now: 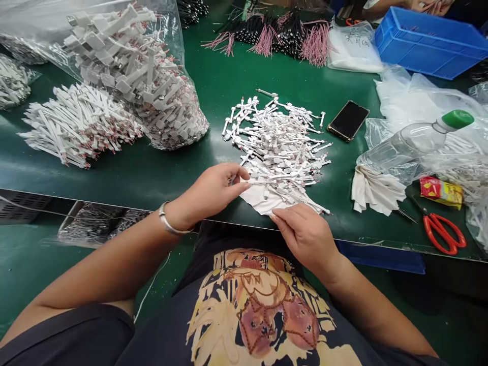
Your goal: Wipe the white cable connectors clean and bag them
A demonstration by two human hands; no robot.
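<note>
My left hand (215,195) is closed in a pinch, with the end of a short white connector cable at its thumb and index finger. My right hand (307,234) has its thumb and fingers pressed together on the near edge of a white cloth (259,199). The cloth lies at the table's front edge, partly under a loose pile of short white cables (284,137) with small plugs and reddish wire ends. What the curled fingers of each hand cover is hidden.
Left stand a plastic bag of white cables (152,91) and a stacked bundle (80,122). Right are a phone (348,120), a clear bottle (409,145), a rag (375,190) and red-handled scissors (444,231). Behind lie black-and-pink wires (267,35) and a blue bin (427,46); a co-worker's hand (432,6) shows beyond.
</note>
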